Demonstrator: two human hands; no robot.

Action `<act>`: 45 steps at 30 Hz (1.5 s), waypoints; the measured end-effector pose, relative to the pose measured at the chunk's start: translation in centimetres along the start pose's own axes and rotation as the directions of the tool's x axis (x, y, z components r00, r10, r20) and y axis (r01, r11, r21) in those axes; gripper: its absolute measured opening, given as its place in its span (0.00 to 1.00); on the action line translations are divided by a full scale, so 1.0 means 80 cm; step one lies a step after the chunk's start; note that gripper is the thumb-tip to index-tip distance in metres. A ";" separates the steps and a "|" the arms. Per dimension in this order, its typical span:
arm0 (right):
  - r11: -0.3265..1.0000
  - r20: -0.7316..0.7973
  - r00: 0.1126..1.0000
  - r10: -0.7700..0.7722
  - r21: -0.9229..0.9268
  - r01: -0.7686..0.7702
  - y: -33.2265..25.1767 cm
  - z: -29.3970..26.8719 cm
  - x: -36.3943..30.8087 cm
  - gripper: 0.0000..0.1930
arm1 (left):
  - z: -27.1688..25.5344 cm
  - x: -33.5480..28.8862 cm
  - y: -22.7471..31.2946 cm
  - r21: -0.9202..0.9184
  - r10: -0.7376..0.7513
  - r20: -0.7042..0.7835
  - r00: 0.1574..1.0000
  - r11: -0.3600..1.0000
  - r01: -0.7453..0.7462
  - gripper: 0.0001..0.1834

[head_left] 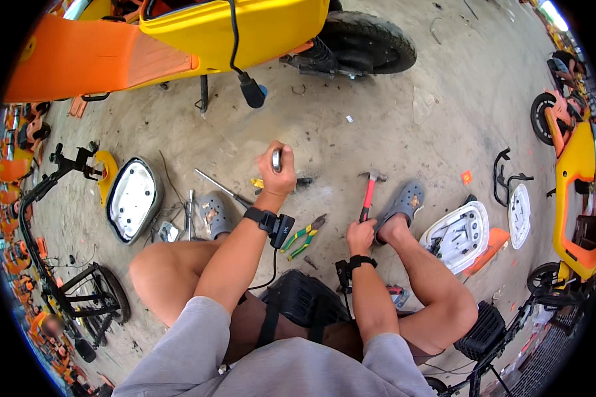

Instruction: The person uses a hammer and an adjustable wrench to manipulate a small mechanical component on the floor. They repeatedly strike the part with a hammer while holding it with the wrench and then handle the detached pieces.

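My left hand (pixel 277 173) is closed around a shiny metal piece with a rounded end (pixel 277 160); most of it is hidden in the fist. Below that fist, a yellow and black object (pixel 257 183) lies on the floor, partly covered by the hand. My right hand (pixel 361 237) grips a claw hammer (pixel 368 197) by its red and black handle, the head pointing away from me. Between my forearms rest pliers (pixel 304 237) with green and yellow handles. A long-shafted screwdriver (pixel 222 187) lies left of my left wrist.
Ahead stands a yellow and orange scooter (pixel 245 40) with a black cable plug (pixel 251 90) hanging down. White trays (pixel 134 198) (pixel 458 233) of loose parts lie on both sides. A bike frame (pixel 30 225) is at left, another yellow scooter (pixel 566 192) at right. Farther off, a person (pixel 566 65) crouches.
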State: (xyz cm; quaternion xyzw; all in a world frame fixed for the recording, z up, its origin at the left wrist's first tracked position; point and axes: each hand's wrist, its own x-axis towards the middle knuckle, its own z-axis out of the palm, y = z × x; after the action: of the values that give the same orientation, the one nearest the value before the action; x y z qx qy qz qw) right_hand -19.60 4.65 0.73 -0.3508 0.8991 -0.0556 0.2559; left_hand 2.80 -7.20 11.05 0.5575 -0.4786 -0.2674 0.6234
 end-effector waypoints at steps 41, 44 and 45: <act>0.818 0.306 0.924 -0.231 0.575 0.014 -0.093 0.054 -0.099 0.33 | 0.041 0.021 0.010 0.061 0.135 0.095 0.986 0.988 -0.141 0.15; 0.585 0.265 0.931 -0.250 0.808 -0.073 -0.116 -0.016 -0.096 0.32 | 0.042 0.015 0.015 0.099 0.146 0.078 0.986 0.983 -0.154 0.14; 0.501 0.318 0.912 -0.258 0.852 -0.155 -0.130 -0.047 -0.106 0.32 | 0.033 0.018 0.010 0.124 0.146 0.057 0.988 0.981 -0.152 0.14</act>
State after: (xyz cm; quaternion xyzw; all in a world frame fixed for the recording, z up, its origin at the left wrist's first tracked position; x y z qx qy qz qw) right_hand -9.95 2.13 10.45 -0.2064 0.6647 -0.4304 0.5747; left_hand 0.88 -9.45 12.01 0.5524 -0.5498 -0.2018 0.5932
